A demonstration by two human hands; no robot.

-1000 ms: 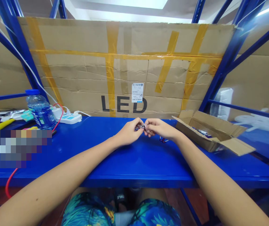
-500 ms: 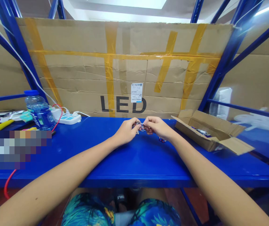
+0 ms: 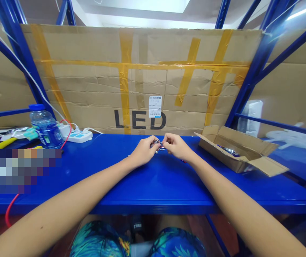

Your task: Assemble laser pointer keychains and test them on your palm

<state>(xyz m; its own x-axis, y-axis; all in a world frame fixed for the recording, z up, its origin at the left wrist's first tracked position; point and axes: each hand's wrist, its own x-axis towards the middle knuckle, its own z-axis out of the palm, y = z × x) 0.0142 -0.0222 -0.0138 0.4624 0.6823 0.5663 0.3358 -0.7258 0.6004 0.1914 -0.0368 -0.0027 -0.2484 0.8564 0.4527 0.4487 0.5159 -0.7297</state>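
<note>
Over the blue tabletop (image 3: 155,182), my left hand (image 3: 144,150) is closed around a small shiny metal item (image 3: 155,143); its exact kind is too small to make out. Just to the right, my right hand (image 3: 176,146) pinches at the thin, wire-like part of the same item, thumb against fingers. The two hands almost meet, and the fingers hide much of what lies between them. Under my right wrist a small red and dark piece (image 3: 183,161) shows on the table, mostly covered.
To the right stands an open cardboard box (image 3: 222,157) with metal things inside. A blue-capped bottle (image 3: 46,128) and a white power strip (image 3: 78,135) stand at left, near a red cable (image 3: 10,210). A large carton (image 3: 94,89) walls off the back.
My hands stay together around the metal item with only slight finger movement. The right wrist now covers more of the small red piece. The view has tilted up slightly.
</note>
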